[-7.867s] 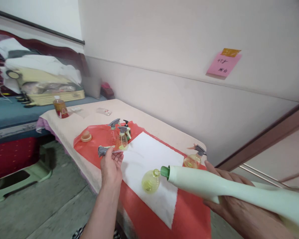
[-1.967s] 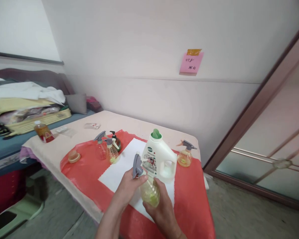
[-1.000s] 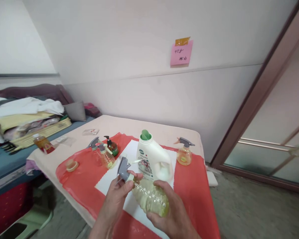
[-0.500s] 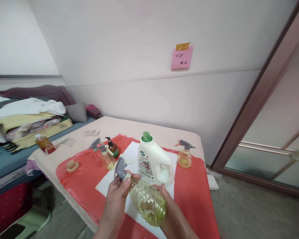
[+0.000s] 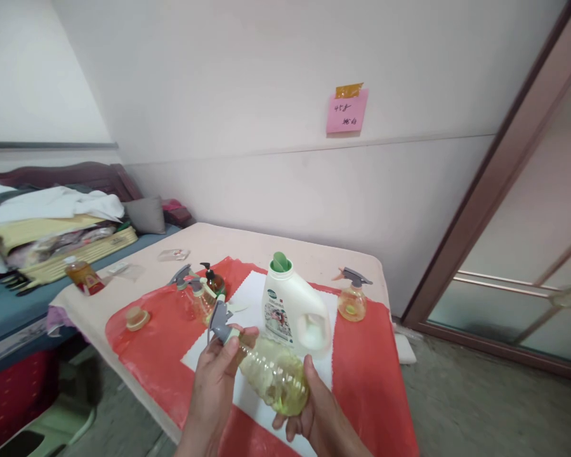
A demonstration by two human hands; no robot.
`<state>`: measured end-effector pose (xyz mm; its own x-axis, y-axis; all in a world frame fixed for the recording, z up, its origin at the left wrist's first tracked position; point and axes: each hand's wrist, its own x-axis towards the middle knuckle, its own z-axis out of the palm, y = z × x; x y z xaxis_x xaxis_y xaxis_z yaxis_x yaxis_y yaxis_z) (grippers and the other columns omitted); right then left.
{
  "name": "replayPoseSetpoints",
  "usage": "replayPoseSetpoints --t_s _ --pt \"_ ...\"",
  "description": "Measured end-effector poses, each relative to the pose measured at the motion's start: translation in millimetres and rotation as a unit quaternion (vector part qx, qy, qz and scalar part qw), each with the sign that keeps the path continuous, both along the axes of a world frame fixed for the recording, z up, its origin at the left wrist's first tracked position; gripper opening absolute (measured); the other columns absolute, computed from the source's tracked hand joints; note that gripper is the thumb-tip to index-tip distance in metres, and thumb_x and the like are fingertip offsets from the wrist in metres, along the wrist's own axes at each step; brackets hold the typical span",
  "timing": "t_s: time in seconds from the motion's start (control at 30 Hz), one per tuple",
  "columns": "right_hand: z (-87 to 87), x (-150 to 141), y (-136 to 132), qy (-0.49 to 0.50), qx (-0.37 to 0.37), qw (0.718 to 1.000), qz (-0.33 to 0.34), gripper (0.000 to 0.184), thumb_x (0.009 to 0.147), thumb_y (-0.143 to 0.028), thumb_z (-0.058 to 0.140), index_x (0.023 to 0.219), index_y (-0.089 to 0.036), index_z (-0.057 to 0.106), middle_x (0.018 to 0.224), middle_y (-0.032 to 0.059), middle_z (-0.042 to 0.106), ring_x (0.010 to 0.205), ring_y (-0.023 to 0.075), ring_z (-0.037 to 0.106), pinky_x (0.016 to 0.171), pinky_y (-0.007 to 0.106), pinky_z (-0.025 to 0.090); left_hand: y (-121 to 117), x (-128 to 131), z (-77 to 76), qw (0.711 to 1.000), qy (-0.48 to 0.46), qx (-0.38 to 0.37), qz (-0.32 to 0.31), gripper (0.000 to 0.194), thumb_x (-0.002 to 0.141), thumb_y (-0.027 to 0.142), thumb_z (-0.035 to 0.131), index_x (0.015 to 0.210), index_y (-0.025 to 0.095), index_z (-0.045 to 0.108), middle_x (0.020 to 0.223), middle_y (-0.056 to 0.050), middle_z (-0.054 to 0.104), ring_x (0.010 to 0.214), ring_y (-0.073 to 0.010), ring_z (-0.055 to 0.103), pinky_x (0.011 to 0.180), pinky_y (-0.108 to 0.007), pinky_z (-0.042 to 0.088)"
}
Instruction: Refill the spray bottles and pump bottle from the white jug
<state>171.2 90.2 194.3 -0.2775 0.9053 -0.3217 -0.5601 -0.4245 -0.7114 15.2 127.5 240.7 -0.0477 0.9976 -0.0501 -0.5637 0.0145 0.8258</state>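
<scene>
Tilted on its side above the table, a clear spray bottle (image 5: 273,374) with yellowish liquid is held between both my hands. My left hand (image 5: 215,374) is closed round its neck, just below the grey trigger head (image 5: 221,322). At the bottle's base, my right hand (image 5: 316,409) cups it, thumb up along the end and fingers underneath. Right behind stands a white detergent jug (image 5: 292,308) with its green spout uncapped. A second spray bottle (image 5: 352,301) with a little yellow liquid stands upright at the right.
Two more spray bottles (image 5: 184,298) and a dark pump bottle (image 5: 214,279) stand at the left on the red cloth (image 5: 366,374). A round cap (image 5: 137,317) lies near the cloth's left edge. White paper (image 5: 252,289) is under the jug. An amber bottle (image 5: 83,276) lies farther left.
The held spray bottle has moved slightly left with both my hands. My right hand has shifted its grip on the base, and its fingers now show underneath.
</scene>
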Motion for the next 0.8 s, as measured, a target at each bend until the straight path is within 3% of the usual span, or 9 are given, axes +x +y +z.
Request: replayPoseSetpoints --t_s 0.1,0.17,0.27,0.3,0.37,0.47,0.57,0.63,0.8 --pt "0.7 -2 -2 -0.044 0.109 0.989 -0.087 0.098 0.058 -0.058 0.078 0.134 -0.025 0.026 0.096 0.0062 0.067 0.060 0.0147 0.064 0.045 0.022 0.046 2 -2 0.9 1.000 -0.011 -0.017 0.019 0.026 0.074 0.030 0.075 0.092 0.014 0.066 0.092 -0.011 0.075 0.090 -0.0243 0.069 0.086 -0.037 0.049" --pt "1.8 -2 -5 -0.069 0.145 0.982 -0.103 0.109 0.046 -0.043 0.088 0.133 -0.031 0.024 0.107 0.0046 0.064 0.058 0.0133 0.063 0.045 0.023 0.047 3 -4 2.1 1.000 -0.016 -0.022 0.013 0.025 0.075 0.031 0.074 0.091 0.013 0.066 0.092 -0.013 0.075 0.087 -0.0238 0.070 0.084 -0.037 0.050" --pt "0.5 0 -7 -0.071 0.099 0.992 -0.036 0.075 0.069 -0.064 0.065 0.125 -0.021 0.038 0.090 0.0073 0.067 0.043 0.0112 0.057 0.036 0.021 0.038 2 -8 2.5 1.000 -0.011 -0.007 -0.020 0.025 0.076 0.030 0.073 0.094 0.014 0.066 0.095 -0.013 0.074 0.090 -0.0238 0.069 0.085 -0.035 0.050" --pt "-0.8 1 -6 -0.069 0.076 0.995 -0.012 0.071 0.076 -0.070 0.051 0.121 -0.016 0.042 0.081 0.0077 0.067 0.039 0.0109 0.055 0.034 0.021 0.035 2 -8 1.9 1.000 -0.006 -0.001 -0.024 0.025 0.075 0.029 0.074 0.094 0.014 0.067 0.096 -0.012 0.074 0.092 -0.0236 0.069 0.085 -0.035 0.049" --pt "-3.5 2 -3 -0.071 0.053 0.996 0.001 0.079 0.078 -0.079 0.034 0.115 -0.010 0.045 0.070 0.0079 0.064 0.038 0.0117 0.054 0.035 0.021 0.034 2 -7 0.0 1.000 0.001 0.002 -0.015 0.024 0.075 0.029 0.074 0.093 0.015 0.067 0.094 -0.011 0.074 0.093 -0.0232 0.069 0.087 -0.034 0.049" --pt "-3.0 3 0 -0.105 0.086 0.989 -0.051 0.091 0.066 -0.074 0.060 0.130 -0.015 0.034 0.082 0.0061 0.065 0.055 0.0152 0.061 0.044 0.024 0.042 3 -2 -1.9 1.000 0.002 -0.012 0.018 0.024 0.074 0.031 0.075 0.090 0.014 0.068 0.092 -0.011 0.075 0.090 -0.0233 0.069 0.086 -0.035 0.050" --pt "3.9 5 -3 -0.136 0.141 0.976 -0.096 0.102 0.055 -0.045 0.083 0.137 -0.029 0.024 0.100 0.0025 0.065 0.073 0.0137 0.061 0.059 0.024 0.045 3 2 0.0 0.999 -0.010 -0.030 0.032 0.026 0.072 0.033 0.076 0.088 0.013 0.069 0.091 -0.012 0.075 0.088 -0.0243 0.070 0.084 -0.037 0.051" --pt "7.9 7 -6 -0.145 0.155 0.974 -0.081 0.094 0.055 -0.037 0.083 0.132 -0.029 0.030 0.095 0.0005 0.065 0.068 0.0105 0.057 0.058 0.023 0.043 3 2 2.9 0.999 -0.014 -0.037 0.035 0.028 0.071 0.034 0.077 0.087 0.012 0.069 0.089 -0.012 0.075 0.088 -0.0255 0.070 0.083 -0.038 0.052" --pt "7.2 9 -4 -0.158 0.148 0.975 -0.061 0.082 0.051 -0.033 0.079 0.121 -0.025 0.037 0.085 -0.0024 0.062 0.054 0.0074 0.048 0.045 0.021 0.038 1 -1 6.5 0.998 0.006 -0.040 0.043 0.031 0.067 0.035 0.078 0.086 0.012 0.070 0.086 -0.013 0.074 0.082 -0.0259 0.070 0.076 -0.037 0.053"
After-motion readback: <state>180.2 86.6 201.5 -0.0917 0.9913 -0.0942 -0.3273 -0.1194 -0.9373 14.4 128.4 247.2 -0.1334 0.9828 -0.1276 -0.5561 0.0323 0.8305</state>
